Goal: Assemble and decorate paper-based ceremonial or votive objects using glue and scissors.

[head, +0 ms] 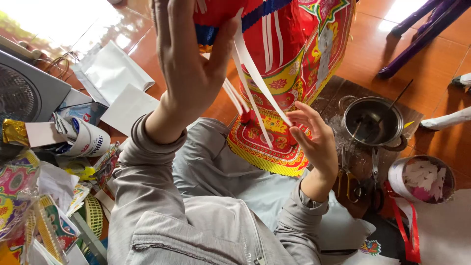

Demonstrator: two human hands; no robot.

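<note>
A tall red paper model point(294, 54) with yellow, green and blue printed ornament stands on a fringed red and yellow base point(260, 147). White paper strips point(255, 78) hang down its front. My left hand point(189, 59) is raised against the upper part of the model, fingers spread, thumb touching a strip. My right hand point(314, 140) is lower, at the base, fingers half curled beside the strips' lower ends. Whether its fingertips pinch a strip is unclear. Grey sleeves cover both arms.
A metal pot point(373, 120) with a stick in it sits on a wooden board at the right, scissors point(351, 184) before it. A round tin point(422, 179) holds white paper cutouts. Printed paper pieces point(29, 206), white sheets point(115, 73) and a fan point(22, 93) lie left. Purple chair legs point(422, 34) stand far right.
</note>
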